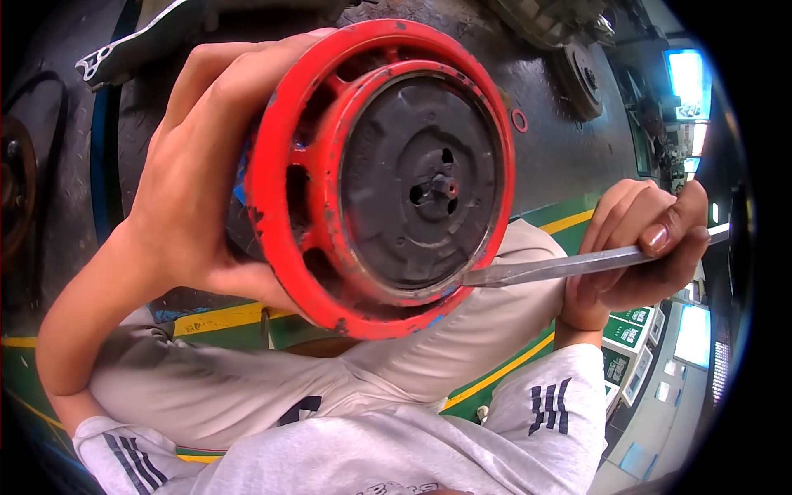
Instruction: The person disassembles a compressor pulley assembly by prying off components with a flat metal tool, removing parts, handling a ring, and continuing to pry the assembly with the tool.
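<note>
A red ring-shaped metal part (330, 206) with a dark round plate (379, 177) set in its middle is held up, tilted, in front of my body. My left hand (206, 157) grips it from the left and behind; some of the fingers are hidden behind the rim. A small shaft stub (446, 188) sticks out at the plate's centre, with small holes around it. My right hand (648, 239) is closed on a flat metal bar tool (553, 267). The tool's tip touches the lower right edge of the red part, where the plate meets the ring.
A dark metal workbench (544, 161) lies beyond. On it are a small red ring (519, 120), a round disc part (580, 81), a metal housing (536, 21) and a grey bracket (136, 45). A dark wheel-like part (16, 190) is at the far left.
</note>
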`<state>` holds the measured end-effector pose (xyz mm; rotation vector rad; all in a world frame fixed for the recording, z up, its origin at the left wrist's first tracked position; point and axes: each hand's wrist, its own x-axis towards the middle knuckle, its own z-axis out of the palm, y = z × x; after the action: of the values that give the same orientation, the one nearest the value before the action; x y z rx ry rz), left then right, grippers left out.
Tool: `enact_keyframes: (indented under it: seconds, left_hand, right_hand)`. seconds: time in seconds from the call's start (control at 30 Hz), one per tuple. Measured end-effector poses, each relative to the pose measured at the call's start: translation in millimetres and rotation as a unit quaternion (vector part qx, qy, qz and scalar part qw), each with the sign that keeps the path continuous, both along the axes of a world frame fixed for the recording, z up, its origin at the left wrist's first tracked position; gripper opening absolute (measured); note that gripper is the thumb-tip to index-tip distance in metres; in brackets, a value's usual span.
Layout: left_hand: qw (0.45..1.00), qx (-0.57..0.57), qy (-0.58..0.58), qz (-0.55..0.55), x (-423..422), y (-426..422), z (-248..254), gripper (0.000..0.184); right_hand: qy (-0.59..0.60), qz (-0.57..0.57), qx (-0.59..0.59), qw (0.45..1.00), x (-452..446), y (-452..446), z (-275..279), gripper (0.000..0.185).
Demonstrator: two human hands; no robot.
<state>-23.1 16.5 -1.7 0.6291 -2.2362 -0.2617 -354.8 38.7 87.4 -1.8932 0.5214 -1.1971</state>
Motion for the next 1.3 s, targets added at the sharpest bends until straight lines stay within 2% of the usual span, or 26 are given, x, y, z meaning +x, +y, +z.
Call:
enact_keyframes:
  seconds: [0.1, 0.33, 0.57, 0.7, 0.93, 1.13, 1.23, 1.3]
  left_hand:
    - [1.000, -0.009, -0.004, 0.000, -0.3, -0.1, 0.7, 0.097]
    - [1.000, -0.006, -0.003, 0.007, -0.6, 0.6, -1.8, 0.095]
    - [1.000, -0.002, -0.013, 0.007, 0.8, 1.3, -1.0, 0.093]
    - [1.000, 0.008, -0.007, 0.005, 2.2, 1.8, -0.8, 0.093]
    - [1.000, -0.007, 0.015, -0.006, -2.0, 2.8, -2.9, 0.096]
    - [0.999, -0.008, 0.031, -0.019, -0.9, 3.1, -3.4, 0.099]
    - [0.999, 0.004, 0.033, -0.012, 1.4, 5.5, -4.2, 0.100]
    - [1.000, 0.000, 0.016, 0.016, 1.8, 6.9, -10.1, 0.104]
  right_hand:
    - [-0.023, 0.035, 0.009, 0.999, -4.4, -0.4, 3.3, 0.033]
    - [0.035, -0.001, -0.023, 0.999, 7.1, 3.0, -1.4, 0.032]
    - [0.005, 0.009, 0.032, 0.999, 12.3, 11.6, -11.2, 0.031]
    - [0.017, 0.043, -0.017, 0.999, 4.8, 10.4, -9.6, 0.032]
    - [-0.024, 0.021, 0.003, 0.999, -1.1, 8.8, 3.5, 0.032]
    - [0.041, 0.093, -0.048, 0.994, -4.5, 13.2, 1.6, 0.023]
    - [0.050, 0.085, -0.090, 0.991, -6.1, 19.8, -1.4, 0.024]
    - [0.106, 0.104, -0.122, 0.981, -8.4, 21.0, 1.5, 0.030]
